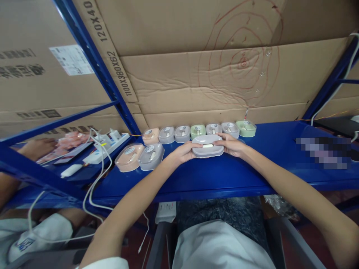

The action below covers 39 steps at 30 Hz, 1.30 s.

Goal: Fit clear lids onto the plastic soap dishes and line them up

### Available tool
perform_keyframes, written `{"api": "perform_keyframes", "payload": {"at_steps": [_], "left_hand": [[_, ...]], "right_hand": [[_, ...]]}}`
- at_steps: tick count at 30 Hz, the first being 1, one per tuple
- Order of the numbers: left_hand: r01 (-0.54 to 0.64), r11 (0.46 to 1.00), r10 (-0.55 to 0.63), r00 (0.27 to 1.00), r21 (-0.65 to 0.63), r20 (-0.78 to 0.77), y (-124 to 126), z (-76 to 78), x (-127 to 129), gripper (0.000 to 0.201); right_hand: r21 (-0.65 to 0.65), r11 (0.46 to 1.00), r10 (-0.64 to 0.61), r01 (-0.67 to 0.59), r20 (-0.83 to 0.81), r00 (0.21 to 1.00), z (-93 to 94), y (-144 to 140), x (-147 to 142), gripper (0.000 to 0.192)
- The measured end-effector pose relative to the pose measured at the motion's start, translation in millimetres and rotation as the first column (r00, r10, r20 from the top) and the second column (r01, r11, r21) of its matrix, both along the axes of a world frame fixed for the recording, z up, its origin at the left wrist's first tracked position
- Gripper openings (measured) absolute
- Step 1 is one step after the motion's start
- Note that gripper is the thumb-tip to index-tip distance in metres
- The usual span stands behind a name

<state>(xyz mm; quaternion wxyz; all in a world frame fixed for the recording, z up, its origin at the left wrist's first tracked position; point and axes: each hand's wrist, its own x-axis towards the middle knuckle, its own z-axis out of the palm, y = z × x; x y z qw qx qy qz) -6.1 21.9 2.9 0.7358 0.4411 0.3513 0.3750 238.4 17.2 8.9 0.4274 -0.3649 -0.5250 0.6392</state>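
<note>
Between my two hands is a grey plastic container with a white piece on its lid, held above the blue shelf. My left hand grips its left end, thumb on top near the white piece. At the right end my right hand closes on it the same way. Behind it stands a row of similar lidded containers, among them a pink one, a grey one and a green one. To the left sit a larger-looking pink container and a grey container.
A white power strip and white cables lie at the left by the blue shelf post. Beyond the post a co-worker's hand is near pink items. Cardboard backs the blue shelf.
</note>
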Motion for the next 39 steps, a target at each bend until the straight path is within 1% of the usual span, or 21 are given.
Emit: {"api": "perform_keyframes", "payload": {"at_steps": [4, 6, 11, 17, 23, 29, 33, 35, 37, 38, 39], "left_hand": [[0.053, 0.998, -0.053, 0.998, 0.016, 0.017, 0, 0.5, -2, 0.050], [0.061, 0.998, -0.061, 0.998, 0.021, 0.009, 1, 0.7, -2, 0.051], [0.026, 1.000, -0.026, 0.999, -0.001, -0.043, 2, 1.3, -2, 0.054], [0.000, 1.000, -0.001, 0.999, -0.010, -0.047, 3, -0.2, -1, 0.055], [-0.013, 1.000, 0.012, 0.999, -0.011, -0.047, 6, 0.4, -3, 0.049], [-0.006, 1.000, 0.006, 1.000, 0.020, -0.013, 5, 4.1, -3, 0.049], [-0.015, 0.999, 0.016, 1.000, 0.036, -0.016, 2, 7.1, -1, 0.042], [-0.024, 0.999, 0.024, 1.000, 0.038, -0.010, 1, 8.1, 0, 0.042], [-0.031, 0.999, 0.031, 1.000, 0.039, 0.004, 1, 8.3, 0, 0.041], [-0.036, 0.999, 0.035, 0.999, 0.040, 0.012, 1, 8.2, -1, 0.041], [-0.041, 0.998, 0.040, 0.999, 0.040, 0.021, 2, 8.0, -1, 0.040]], "right_hand": [[-0.010, 1.000, 0.001, -0.001, 0.006, 1.000, -0.6, 0, 0, 0.054], [-0.010, 1.000, 0.005, -0.005, 0.006, 1.000, -1.0, 0, 0, 0.053], [-0.013, 1.000, 0.023, -0.022, 0.009, 1.000, -1.9, 2, 1, 0.056], [-0.024, 0.999, 0.027, -0.027, 0.000, 1.000, -0.5, 0, 1, 0.057], [-0.026, 0.999, 0.019, -0.019, -0.007, 1.000, 0.2, 0, 0, 0.055], [-0.038, 0.999, 0.009, -0.010, -0.014, 1.000, 1.0, 0, 1, 0.054], [-0.024, 1.000, -0.018, 0.019, 0.032, 0.999, 2.8, 1, 0, 0.050], [0.002, 1.000, -0.027, 0.027, 0.095, 0.995, 3.9, 1, 0, 0.048], [0.087, 0.996, -0.054, 0.036, 0.206, 0.977, 5.6, 2, 2, 0.042], [0.180, 0.982, -0.101, 0.052, 0.273, 0.957, 6.9, 2, 5, 0.040], [0.313, 0.947, -0.182, 0.073, 0.335, 0.924, 8.4, 3, 9, 0.039]]}}
